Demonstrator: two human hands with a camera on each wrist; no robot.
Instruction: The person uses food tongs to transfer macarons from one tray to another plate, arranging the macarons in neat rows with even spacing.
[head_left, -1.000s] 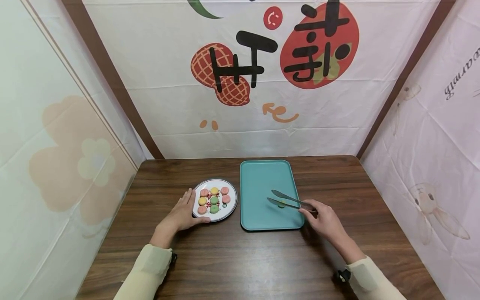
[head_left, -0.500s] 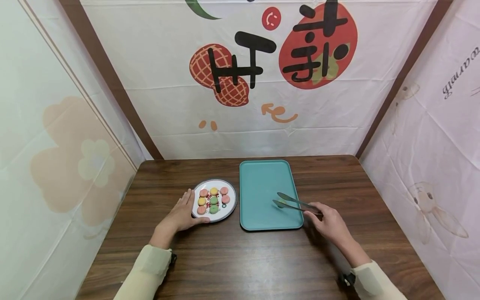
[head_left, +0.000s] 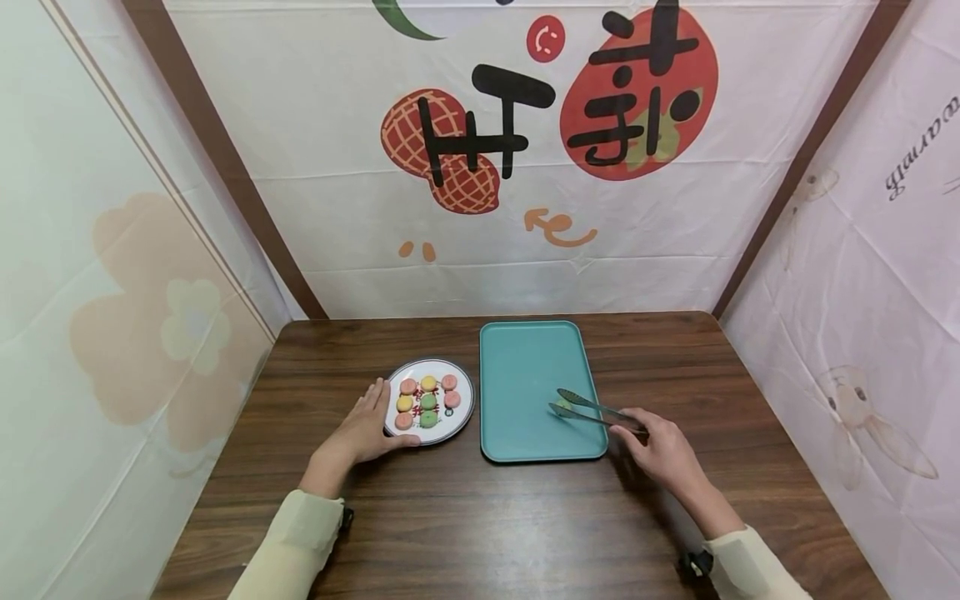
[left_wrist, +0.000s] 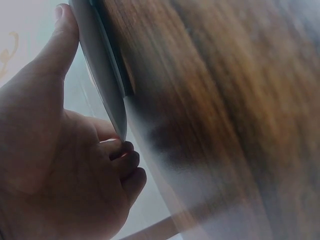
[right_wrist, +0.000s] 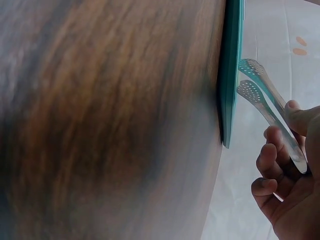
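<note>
My left hand (head_left: pixel 362 429) holds the rim of a round white plate (head_left: pixel 392 372), with the thumb at its near edge and the fingers along its left side. Pink, yellow and green macarons (head_left: pixel 428 402) lie on the plate in loose columns. My right hand (head_left: pixel 660 450) grips metal tongs (head_left: pixel 600 408) over the right part of a teal tray (head_left: pixel 517 358). The tongs' tips stand apart, with a small green macaron (head_left: pixel 565 404) at them, partly hidden. In the right wrist view the tongs (right_wrist: pixel 270 107) show perforated ends by the tray's edge; no macaron is visible there.
Plate and tray stand side by side on a dark wooden table (head_left: pixel 480 533), a narrow gap between them. A printed white cloth (head_left: pixel 337 250) hangs behind the table, with more cloth at both sides.
The right hand and tongs have shifted slightly right and towards me, and the tongs' tips have come nearer the macaron on the tray. My left hand and the plate have stayed put.
</note>
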